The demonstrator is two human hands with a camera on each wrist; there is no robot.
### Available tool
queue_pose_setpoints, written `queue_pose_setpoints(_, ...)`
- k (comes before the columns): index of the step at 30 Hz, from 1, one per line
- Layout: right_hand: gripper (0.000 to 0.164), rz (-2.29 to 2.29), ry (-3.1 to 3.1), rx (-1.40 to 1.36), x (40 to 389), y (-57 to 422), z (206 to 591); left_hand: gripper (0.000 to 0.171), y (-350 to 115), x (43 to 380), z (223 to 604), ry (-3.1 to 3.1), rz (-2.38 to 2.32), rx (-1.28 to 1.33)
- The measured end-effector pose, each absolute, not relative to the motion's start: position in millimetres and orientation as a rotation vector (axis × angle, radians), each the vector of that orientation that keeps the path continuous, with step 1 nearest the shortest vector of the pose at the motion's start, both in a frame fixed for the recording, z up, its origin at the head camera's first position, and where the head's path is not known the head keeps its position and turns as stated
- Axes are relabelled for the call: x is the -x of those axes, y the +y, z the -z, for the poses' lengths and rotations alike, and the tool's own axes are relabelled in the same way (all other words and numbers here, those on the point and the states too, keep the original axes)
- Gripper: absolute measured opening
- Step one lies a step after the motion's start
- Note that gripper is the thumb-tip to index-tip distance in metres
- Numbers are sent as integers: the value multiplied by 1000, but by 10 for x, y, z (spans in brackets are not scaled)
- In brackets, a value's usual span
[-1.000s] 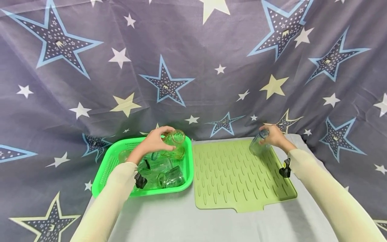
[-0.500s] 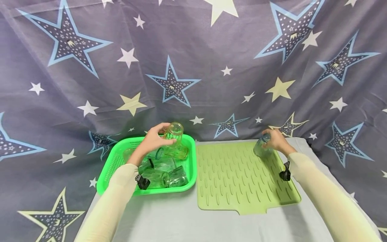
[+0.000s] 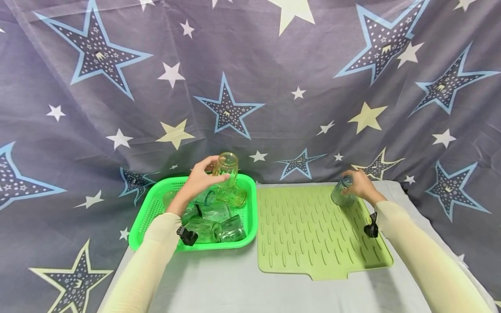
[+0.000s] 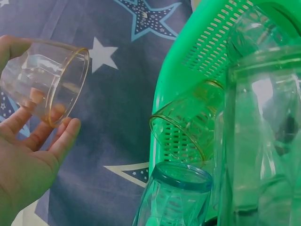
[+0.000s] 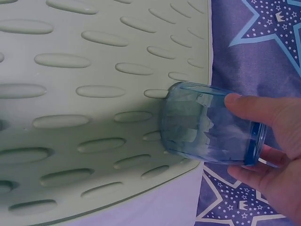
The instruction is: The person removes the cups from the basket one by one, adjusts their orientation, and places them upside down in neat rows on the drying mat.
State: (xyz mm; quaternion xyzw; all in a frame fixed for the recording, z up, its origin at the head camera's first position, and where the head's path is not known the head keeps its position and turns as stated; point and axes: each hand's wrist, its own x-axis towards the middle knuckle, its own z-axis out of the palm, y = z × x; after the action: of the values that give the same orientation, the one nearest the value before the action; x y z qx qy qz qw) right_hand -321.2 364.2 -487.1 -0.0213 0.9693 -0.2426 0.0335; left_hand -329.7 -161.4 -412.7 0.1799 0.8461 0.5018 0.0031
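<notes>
- Nearest, the pale left sleeve [image 3: 137, 269] and right sleeve [image 3: 426, 256] slant in from the lower corners, both arms reaching forward, palms turned inward.
- They pass above the white-covered counter [image 3: 219, 282].
- On it at left sits the green basket [image 3: 231, 245], several glasses lying in it, among them a clear glass [image 3: 232, 229] by the front rim; at right lies the ribbed green mat [image 3: 313, 243].
- Farther back, the left hand [image 3: 201, 177] is raised over the basket. The amber glass [image 3: 225, 170] is higher than a second ago, when it was low among the others. The grip is spread around its side, thumb and fingers on opposite faces, holding it.
- At the mat's far right, the right hand [image 3: 359, 184] grips the blue glass [image 3: 341, 198] near its upper end, thumb and fingers apart around it; the glass's place on the mat is practically unchanged.
- Behind all hangs the star-patterned purple-grey curtain [image 3: 266, 126].
</notes>
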Motion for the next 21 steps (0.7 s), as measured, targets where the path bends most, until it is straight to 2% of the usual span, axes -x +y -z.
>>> queue_pose_setpoints(21,69,631,2977,54,3215,3578,4912,52,-1494,3271,4091,2600,-1688,-536)
